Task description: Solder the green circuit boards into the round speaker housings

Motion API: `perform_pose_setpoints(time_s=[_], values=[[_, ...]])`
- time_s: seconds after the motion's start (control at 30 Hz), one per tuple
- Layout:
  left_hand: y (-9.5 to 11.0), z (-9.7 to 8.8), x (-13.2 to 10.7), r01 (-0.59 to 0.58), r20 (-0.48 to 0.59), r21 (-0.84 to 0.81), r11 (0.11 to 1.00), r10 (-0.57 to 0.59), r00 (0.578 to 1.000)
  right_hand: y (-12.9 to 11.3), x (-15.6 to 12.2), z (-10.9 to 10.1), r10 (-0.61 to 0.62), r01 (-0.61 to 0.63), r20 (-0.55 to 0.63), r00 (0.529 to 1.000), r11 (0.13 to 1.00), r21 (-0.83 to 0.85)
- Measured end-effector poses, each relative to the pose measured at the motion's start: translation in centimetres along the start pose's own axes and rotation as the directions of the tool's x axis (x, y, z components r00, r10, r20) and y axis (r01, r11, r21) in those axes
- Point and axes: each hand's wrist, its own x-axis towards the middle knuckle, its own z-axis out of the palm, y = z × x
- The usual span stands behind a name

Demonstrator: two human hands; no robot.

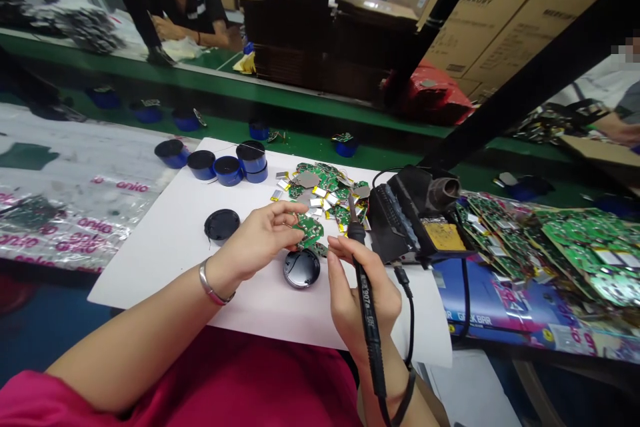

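Note:
My left hand point(253, 240) pinches a small green circuit board point(311, 232) by its left edge, above the white sheet. In my right hand point(363, 283) is a soldering iron point(370, 327), its tip pointing up and away from me. The thumb and fingertips of that hand come close to the board's right side; whether they touch it I cannot tell. Just below the board lies a shiny round black shell point(302, 270). A second round black piece point(222, 225) rests left of my left hand. Beyond my hands is a heap of green boards and small silver battery cells point(325, 180).
Several blue round housings point(229, 171) stand at the sheet's back left, more on the green conveyor belt point(300, 140). At right sits a black soldering stand point(395, 220) with a yellow sponge point(443, 236); a cable hangs by my right wrist. Stacked circuit panels point(590, 247) lie farther right. Co-workers sit opposite.

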Motion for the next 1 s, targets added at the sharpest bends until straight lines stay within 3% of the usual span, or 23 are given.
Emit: perform_pose_setpoints(time_s=[0.37, 0.6, 0.67, 0.77, 0.83, 0.9, 0.93, 1.0], values=[[0.6, -0.3, -0.7, -0.056, 0.164, 0.112, 0.992, 0.037, 0.986, 0.1, 1.1, -0.3, -0.073, 0.071, 0.063, 0.995, 0.997, 0.043], [0.1, -0.8, -0.6, -0.068, 0.161, 0.075, 0.995, 0.055, 0.985, 0.2, 1.3, -0.9, -0.068, 0.068, 0.054, 0.996, 0.998, -0.006], [0.0, -1.1, -0.6, -0.083, 0.123, 0.127, 0.988, 0.068, 0.990, 0.3, 1.2, -1.1, -0.083, 0.084, 0.013, 0.996, 0.995, -0.057], [-0.2, -2.0, -0.7, -0.175, 0.081, 0.352, 0.920, 0.157, 0.984, 0.8, 1.0, -1.4, -0.103, 0.085, -0.090, 0.991, 0.980, -0.182], [-0.5, -2.7, -0.9, -0.288, 0.224, 0.503, 0.815, 0.199, 0.954, 1.2, 0.8, -1.7, -0.145, 0.103, -0.129, 0.981, 0.952, -0.289], [-1.0, -3.1, -1.3, -0.386, 0.411, 0.554, 0.738, 0.161, 0.897, 1.5, 0.5, -1.9, -0.193, 0.129, -0.138, 0.971, 0.919, -0.373], [-1.4, -3.1, -1.5, -0.406, 0.462, 0.555, 0.726, 0.137, 0.876, 1.6, 0.4, -2.0, -0.212, 0.141, -0.138, 0.967, 0.906, -0.400], [-2.3, -2.8, -2.1, -0.387, 0.437, 0.576, 0.720, 0.129, 0.890, 1.6, 0.0, -2.0, -0.233, 0.158, -0.139, 0.963, 0.897, -0.413]])
